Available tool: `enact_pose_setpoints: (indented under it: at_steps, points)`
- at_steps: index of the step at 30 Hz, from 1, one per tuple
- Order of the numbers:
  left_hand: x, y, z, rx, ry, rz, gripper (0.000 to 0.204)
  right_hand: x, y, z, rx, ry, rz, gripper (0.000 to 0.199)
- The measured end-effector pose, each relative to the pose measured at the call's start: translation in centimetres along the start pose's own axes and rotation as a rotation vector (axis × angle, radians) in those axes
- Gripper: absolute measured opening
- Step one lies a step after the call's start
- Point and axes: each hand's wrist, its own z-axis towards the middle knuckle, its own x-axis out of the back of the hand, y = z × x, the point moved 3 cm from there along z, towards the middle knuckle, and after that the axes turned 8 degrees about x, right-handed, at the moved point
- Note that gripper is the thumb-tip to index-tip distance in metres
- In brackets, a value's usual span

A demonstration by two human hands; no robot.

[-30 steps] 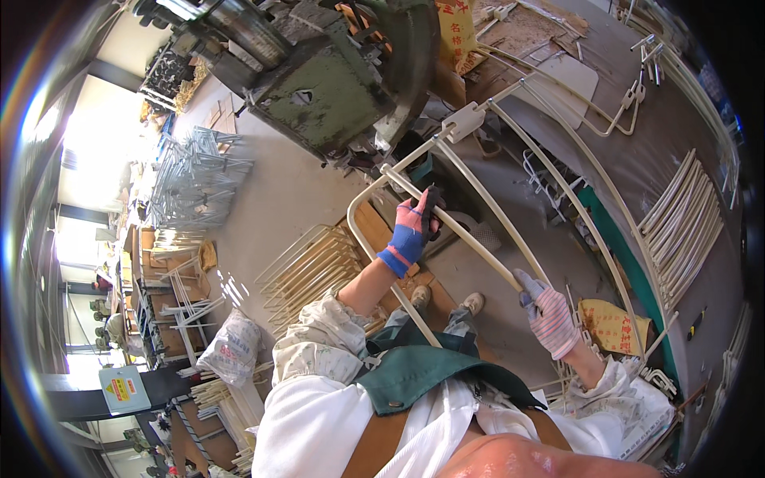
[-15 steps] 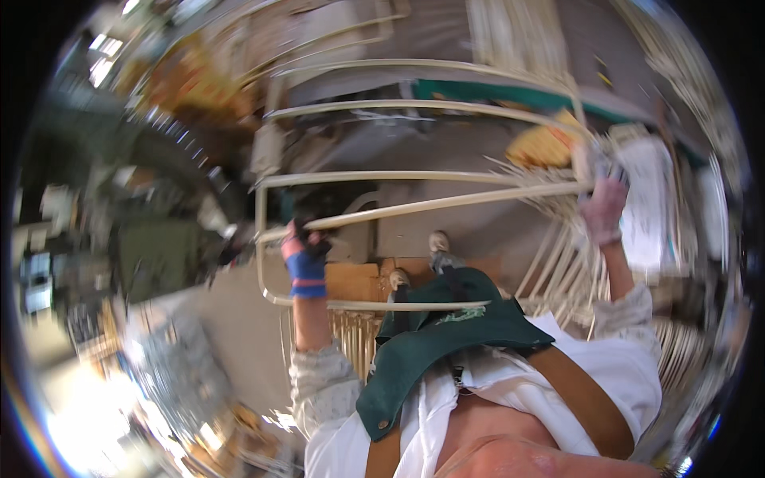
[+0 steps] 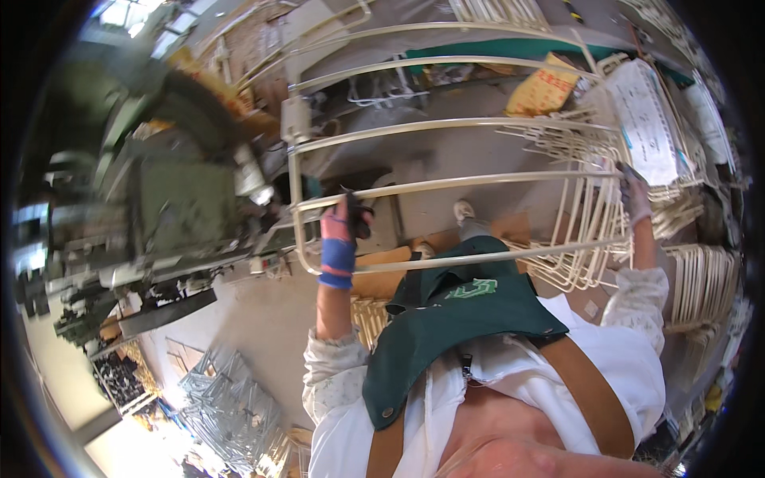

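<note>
A wide cream tubular metal frame [image 3: 398, 189] with several crossbars spans the space before my body, held between both hands. My left hand [image 3: 343, 231], in a pink, blue and black glove, has its fingers wrapped round a crossbar close to the frame's left side. On the opposite side, my right hand [image 3: 635, 195] wears a greyish-pink glove and grips the frame by its right edge. The nearest crossbar passes just over my dark green apron [image 3: 466, 315]. A flat cream plate [image 3: 296, 119] sits on the frame's left side rail.
A green machine [image 3: 183, 183] stands close on the left. Stacked cream frames [image 3: 570, 247] lie beneath and beside my right hand, near a white wrapped bundle [image 3: 641, 119]. A yellow sack [image 3: 542, 86] lies beyond the frame. Grey metal wire pieces [image 3: 231, 406] are heaped at lower left.
Both hands have shifted rightward with the frame, and its crossbars now sit higher in the view. The view has turned and is less blurred. Both grips hold.
</note>
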Motion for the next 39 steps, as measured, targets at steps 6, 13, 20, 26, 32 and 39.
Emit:
enact_pose_setpoints:
  at_steps: [6,13,20,26,32,39]
  points:
    - [7.4,0.2,-7.5,-0.616,0.754,0.729,0.013,5.4,3.1,-4.3,0.082,0.226,-0.071,0.028]
    - [11.1,-6.5,-3.4,0.105,-0.03,-0.183,0.022,9.7,-3.4,1.1,0.463,0.226,-0.335,0.031]
    - [9.4,-5.6,-5.0,-0.191,-0.04,-0.039,0.022,5.7,-6.6,6.7,0.232,0.144,-0.24,0.027]
    - [8.9,-5.7,-5.1,-0.441,0.059,0.288,0.01,5.8,-8.6,8.8,0.316,0.08,-0.26,0.026]
    - [9.6,-7.4,-4.1,-0.538,0.086,0.489,0.029,6.8,-7.4,11.1,0.248,0.055,-0.24,0.026]
    - [8.5,-4.5,-5.6,-0.536,0.075,0.517,0.015,6.7,-6.9,11.0,0.283,0.053,-0.264,0.028]
